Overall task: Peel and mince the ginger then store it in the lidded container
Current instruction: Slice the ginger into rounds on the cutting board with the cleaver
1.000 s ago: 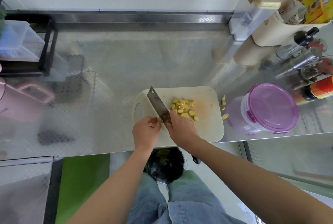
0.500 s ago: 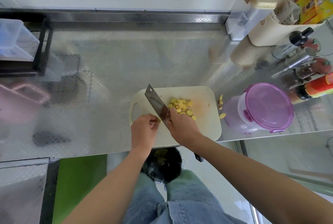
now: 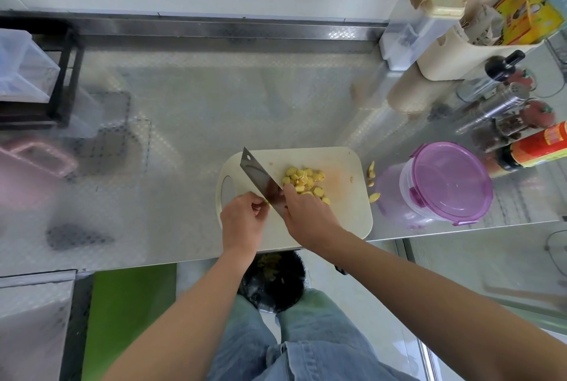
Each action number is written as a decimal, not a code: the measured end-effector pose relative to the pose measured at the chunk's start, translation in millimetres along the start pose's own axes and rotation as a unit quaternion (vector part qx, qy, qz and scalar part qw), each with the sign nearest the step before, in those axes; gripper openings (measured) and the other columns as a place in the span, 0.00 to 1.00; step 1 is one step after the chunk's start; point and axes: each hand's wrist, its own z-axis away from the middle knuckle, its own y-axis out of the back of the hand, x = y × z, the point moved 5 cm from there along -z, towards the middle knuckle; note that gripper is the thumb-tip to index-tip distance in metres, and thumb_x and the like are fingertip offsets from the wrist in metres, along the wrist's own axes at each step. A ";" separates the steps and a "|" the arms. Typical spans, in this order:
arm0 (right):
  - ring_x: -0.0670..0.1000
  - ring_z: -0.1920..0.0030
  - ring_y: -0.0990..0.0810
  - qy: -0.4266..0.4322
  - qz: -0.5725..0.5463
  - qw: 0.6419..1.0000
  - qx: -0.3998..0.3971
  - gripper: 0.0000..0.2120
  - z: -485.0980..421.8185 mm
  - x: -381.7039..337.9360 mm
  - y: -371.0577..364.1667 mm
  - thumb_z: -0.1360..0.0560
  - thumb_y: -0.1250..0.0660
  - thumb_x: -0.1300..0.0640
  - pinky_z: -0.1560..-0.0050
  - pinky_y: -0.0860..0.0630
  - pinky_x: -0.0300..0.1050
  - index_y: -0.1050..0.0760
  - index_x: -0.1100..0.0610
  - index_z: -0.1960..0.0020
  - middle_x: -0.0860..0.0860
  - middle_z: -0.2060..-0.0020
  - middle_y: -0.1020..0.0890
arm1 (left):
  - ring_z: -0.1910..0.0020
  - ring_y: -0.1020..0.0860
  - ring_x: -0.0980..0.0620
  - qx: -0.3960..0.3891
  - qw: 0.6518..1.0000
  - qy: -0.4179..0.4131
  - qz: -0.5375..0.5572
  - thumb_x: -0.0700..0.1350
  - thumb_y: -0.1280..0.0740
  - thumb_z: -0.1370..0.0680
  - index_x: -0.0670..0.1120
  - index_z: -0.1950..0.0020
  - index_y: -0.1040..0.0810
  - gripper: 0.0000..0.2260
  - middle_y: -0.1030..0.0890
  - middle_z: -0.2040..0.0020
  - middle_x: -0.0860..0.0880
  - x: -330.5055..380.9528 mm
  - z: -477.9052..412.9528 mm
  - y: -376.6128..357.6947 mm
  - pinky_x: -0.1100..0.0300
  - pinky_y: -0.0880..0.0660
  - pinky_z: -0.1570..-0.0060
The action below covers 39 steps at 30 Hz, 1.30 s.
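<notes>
the black bin bag (image 3: 276, 282) sits on the floor between the person's knees, just under the front edge of the steel counter (image 3: 184, 135). the cutting board (image 3: 343, 218) lies right at that edge, its handle hole to the left. the counter is open to the left of the board and behind it; on the right the room is tight.

the left hand (image 3: 242, 221) has its fingers curled in, the tips pinching a small ginger piece (image 3: 267, 202) against the side of the blade. the right hand (image 3: 310, 218) is wrapped round the handle of the cleaver (image 3: 260, 181), which it hides; the blade slants away to the far left.

the ginger slices (image 3: 303, 179), pale yellow and peeled, lie heaped mid-board just right of the blade. a few ginger scraps (image 3: 372, 173) lie on the counter between the board and the lidded container (image 3: 448, 178), which is clear with its purple lid on. bottles (image 3: 497, 104) crowd the far right.
</notes>
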 end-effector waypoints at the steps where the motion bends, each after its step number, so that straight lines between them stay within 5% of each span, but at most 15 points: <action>1: 0.57 0.64 0.30 0.000 0.001 1.000 0.001 0.04 0.4 -0.1 0.2 0.21 0.44 0.60 0.65 0.35 0.49 0.38 0.57 0.47 0.53 0.63 0.28 | 0.61 0.19 0.48 0.000 1.000 0.000 0.001 0.41 0.28 0.27 0.42 0.55 0.17 0.03 0.16 0.60 0.46 0.8 0.1 0.3 0.57 0.25 0.56; 5: 0.57 0.64 0.29 0.006 0.014 1.000 0.000 0.06 2.9 -0.2 0.5 0.21 0.45 0.61 0.65 0.33 0.48 0.37 0.58 0.44 0.55 0.61 0.24 | 0.61 0.19 0.47 -0.002 1.000 -0.008 0.008 0.39 0.27 0.27 0.42 0.57 0.17 0.01 0.16 0.61 0.46 2.0 -0.2 0.2 0.54 0.23 0.56; 10: 0.58 0.62 0.23 0.014 0.036 0.999 0.000 0.09 6.2 -1.9 -0.5 0.21 0.44 0.62 0.64 0.33 0.47 0.37 0.58 0.41 0.56 0.58 0.21 | 0.65 0.21 0.48 -0.011 1.000 -0.017 -0.017 0.39 0.28 0.28 0.43 0.59 0.17 0.00 0.18 0.61 0.46 1.3 -1.5 -3.5 0.62 0.32 0.62; 18: 0.57 0.63 0.30 -0.019 -0.004 1.000 -0.016 0.05 -8.8 -0.7 -5.3 0.21 0.44 0.63 0.67 0.38 0.46 0.40 0.55 0.49 0.52 0.63 0.30 | 0.69 0.24 0.42 -0.018 0.998 -0.048 -0.048 0.37 0.27 0.30 0.41 0.63 0.18 0.03 0.21 0.65 0.43 7.9 -6.1 -10.7 0.58 0.31 0.66; 24: 0.59 0.65 0.30 -0.014 -0.081 0.997 0.012 0.08 -5.3 8.9 -7.4 0.19 0.43 0.55 0.66 0.35 0.49 0.43 0.55 0.52 0.59 0.63 0.24 | 0.66 0.21 0.45 -0.023 0.997 -0.075 -0.021 0.38 0.26 0.29 0.40 0.60 0.17 0.02 0.19 0.63 0.43 1.3 -6.5 -2.4 0.55 0.24 0.61; 32: 0.59 0.63 0.30 -0.001 -0.039 0.999 0.013 0.08 -5.5 -1.5 4.3 0.19 0.44 0.55 0.65 0.37 0.48 0.43 0.55 0.51 0.54 0.63 0.29 | 0.68 0.22 0.45 -0.004 0.997 -0.067 -0.026 0.35 0.27 0.31 0.41 0.62 0.19 0.04 0.21 0.66 0.45 3.7 -3.5 -0.6 0.61 0.32 0.64; 39: 0.62 0.57 0.22 -0.006 -0.015 1.000 0.011 0.06 -1.9 -2.0 1.0 0.20 0.43 0.58 0.65 0.37 0.47 0.41 0.55 0.50 0.58 0.58 0.22 | 0.67 0.21 0.46 -0.005 0.998 -0.065 -0.016 0.36 0.27 0.30 0.41 0.61 0.19 0.03 0.19 0.64 0.44 1.8 -3.5 -3.1 0.60 0.30 0.62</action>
